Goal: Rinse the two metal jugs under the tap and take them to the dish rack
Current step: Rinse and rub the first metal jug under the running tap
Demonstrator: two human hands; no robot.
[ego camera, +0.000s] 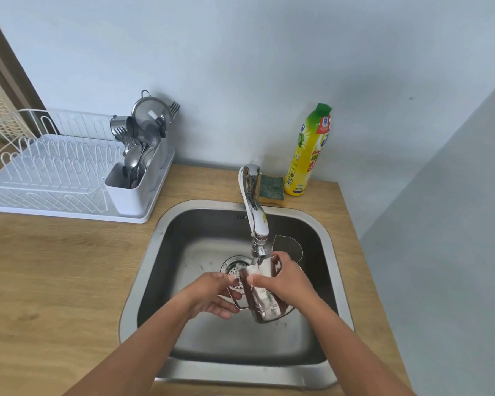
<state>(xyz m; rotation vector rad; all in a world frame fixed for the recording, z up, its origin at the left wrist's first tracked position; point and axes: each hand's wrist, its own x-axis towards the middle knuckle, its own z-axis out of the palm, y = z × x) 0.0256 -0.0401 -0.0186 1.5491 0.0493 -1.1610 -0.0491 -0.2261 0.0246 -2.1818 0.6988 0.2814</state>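
Note:
A shiny metal jug [265,300] is held tilted over the sink [143,270], its mouth up under the tap [255,215], where water runs onto it. My left hand [212,292] grips its handle on the left side. My right hand [283,278] wraps the jug's body from the right. A second metal jug [287,247] stands in the sink behind my right hand, mostly its rim showing. The white dish rack [57,172] sits on the counter at the left.
The rack's caddy [132,190] holds spoons, forks and a strainer. A green sponge [270,188] and a yellow soap bottle [307,152] stand behind the sink. The wooden counter [55,275] stretches left of the sink. A grey wall closes the right side.

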